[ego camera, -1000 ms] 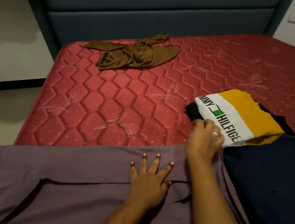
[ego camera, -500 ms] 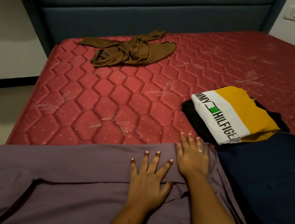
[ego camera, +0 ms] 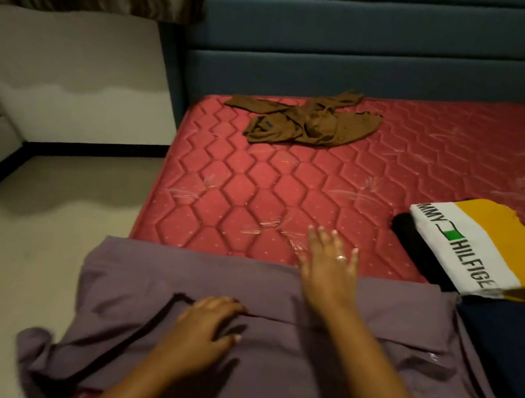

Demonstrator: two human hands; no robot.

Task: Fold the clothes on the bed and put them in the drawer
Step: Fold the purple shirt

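Purple garment lies partly folded at near edge of bed. Left hand presses palm-down on its fold; right hand flat, fingers straight, at far hem. Smoothing step, prob. Next: another fold w/ both hands. Brown top waits, unfolded.

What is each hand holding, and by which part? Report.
Nothing is gripped. The left hand presses the purple cloth garment at its fold; the right hand lies open across its far edge.

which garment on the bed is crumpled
The brown garment near the headboard; the purple garment lies flat, and the Tommy Hilfiger shirt is folded.
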